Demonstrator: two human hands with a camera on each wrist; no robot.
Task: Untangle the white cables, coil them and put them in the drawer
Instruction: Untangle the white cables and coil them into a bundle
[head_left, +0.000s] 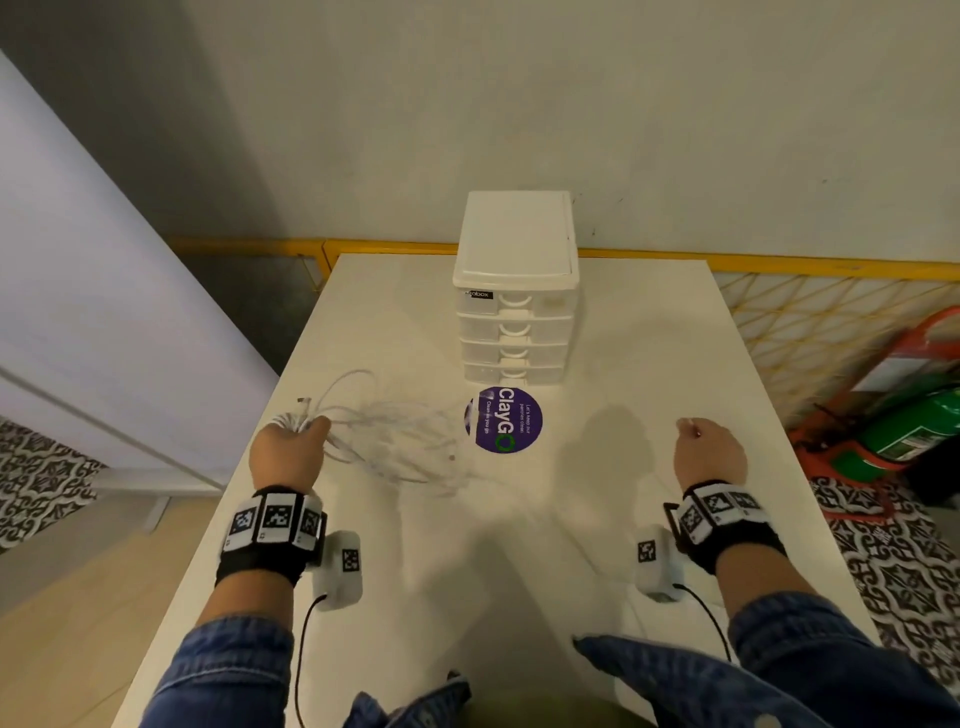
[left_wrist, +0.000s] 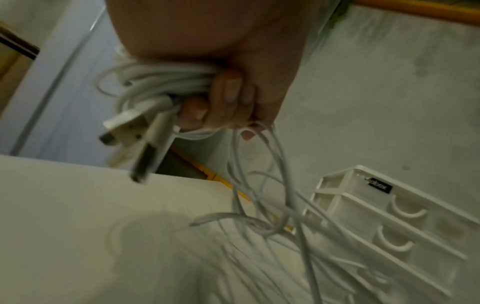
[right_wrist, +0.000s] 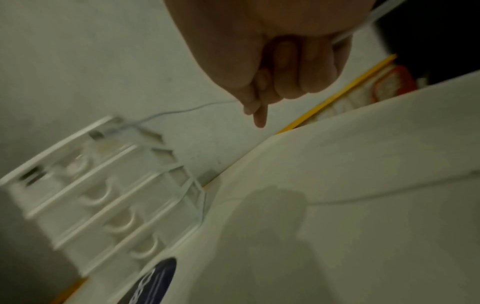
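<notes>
My left hand (head_left: 288, 447) is raised a little above the white table (head_left: 623, 364) near its left edge and grips a bunch of white cables (head_left: 395, 441). In the left wrist view its fingers (left_wrist: 228, 96) curl round several loops (left_wrist: 155, 82), with USB plugs (left_wrist: 140, 152) sticking out. The loose tangle trails down to the right onto the table. My right hand (head_left: 706, 447) is fisted over the table's right side. In the right wrist view a thin white strand (right_wrist: 182, 111) leaves its fingers (right_wrist: 272, 72). The white drawer unit (head_left: 514, 312) stands at the back with all drawers closed.
A round purple sticker (head_left: 504, 420) lies on the table in front of the drawer unit. A yellow rail (head_left: 779, 260) runs behind the table. A green extinguisher (head_left: 909, 431) lies on the floor at the right, and a white panel (head_left: 78, 260) stands to the left.
</notes>
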